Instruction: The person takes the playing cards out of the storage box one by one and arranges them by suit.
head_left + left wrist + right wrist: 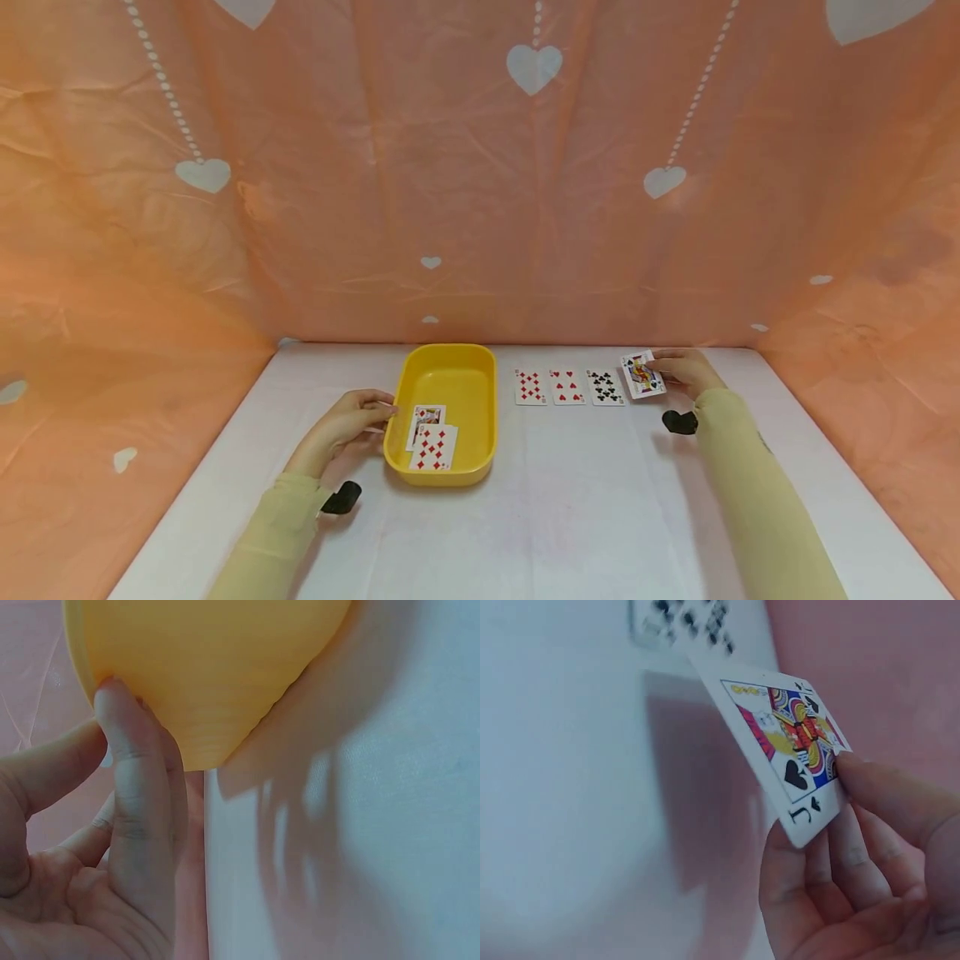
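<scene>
My right hand (684, 371) pinches a jack of spades (799, 739) between thumb and fingers. The card is tilted, face up, above the white surface at the right end of a row. To its left lie a club card (605, 387), a heart card (567, 387) and a diamond card (531, 387). At the left, my left hand (347, 427) grips the rim of a yellow tray (459, 379), thumb and fingers on either side in the left wrist view. Inside the tray, a diamond number card (433, 448) partly covers a diamond face card (427, 414).
A white cloth (570, 500) covers the table. Orange curtains (465, 208) with white hearts stand along its back and both sides. Black wrist pieces (342, 498) show beside both sleeves.
</scene>
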`<state>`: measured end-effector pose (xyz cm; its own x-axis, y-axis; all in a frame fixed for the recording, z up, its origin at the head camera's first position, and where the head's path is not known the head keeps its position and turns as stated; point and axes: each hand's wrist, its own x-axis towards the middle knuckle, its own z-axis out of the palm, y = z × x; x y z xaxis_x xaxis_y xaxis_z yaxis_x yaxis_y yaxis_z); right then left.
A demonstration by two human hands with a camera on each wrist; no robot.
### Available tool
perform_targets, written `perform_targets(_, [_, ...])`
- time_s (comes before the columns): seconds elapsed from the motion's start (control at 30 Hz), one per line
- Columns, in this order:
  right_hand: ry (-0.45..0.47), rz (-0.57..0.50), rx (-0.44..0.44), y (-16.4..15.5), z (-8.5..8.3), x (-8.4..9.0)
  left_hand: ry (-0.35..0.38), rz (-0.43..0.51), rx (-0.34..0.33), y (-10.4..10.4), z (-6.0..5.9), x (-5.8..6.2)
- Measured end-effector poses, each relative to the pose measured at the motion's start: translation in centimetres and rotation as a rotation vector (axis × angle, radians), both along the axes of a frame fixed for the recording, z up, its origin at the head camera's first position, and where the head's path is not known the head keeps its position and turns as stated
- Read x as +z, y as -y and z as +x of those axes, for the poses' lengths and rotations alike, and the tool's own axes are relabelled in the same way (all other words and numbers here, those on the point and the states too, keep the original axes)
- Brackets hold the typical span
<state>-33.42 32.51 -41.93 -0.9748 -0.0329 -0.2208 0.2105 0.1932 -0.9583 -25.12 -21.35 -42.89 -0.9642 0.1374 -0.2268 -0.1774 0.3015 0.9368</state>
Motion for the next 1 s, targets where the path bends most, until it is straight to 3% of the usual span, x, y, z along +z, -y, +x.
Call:
perform_targets(0.27, [0.104, -0.012, -0.062, -1.1, 0.0, -0.8, -0.015, -0.018, -0.008, -0.1, -0.3, -0.1])
perform_targets(0.67, [0.077, 0.036, -0.047, -0.9, 0.2, -1.5, 0.022, 0.014, 0.006, -0.2, 0.1, -0.2])
perform_targets(0.77, [0.083, 0.063, -0.069, -0.8, 0.3, -1.5, 0.015, 0.015, 0.006, -0.2, 0.1, -0.2])
perform_targets(1.0, [0.089, 0.016, -0.153, -0.5, -0.1, -2.0, -0.004, -0.021, 0.008, -0.2, 0.1, -0.1])
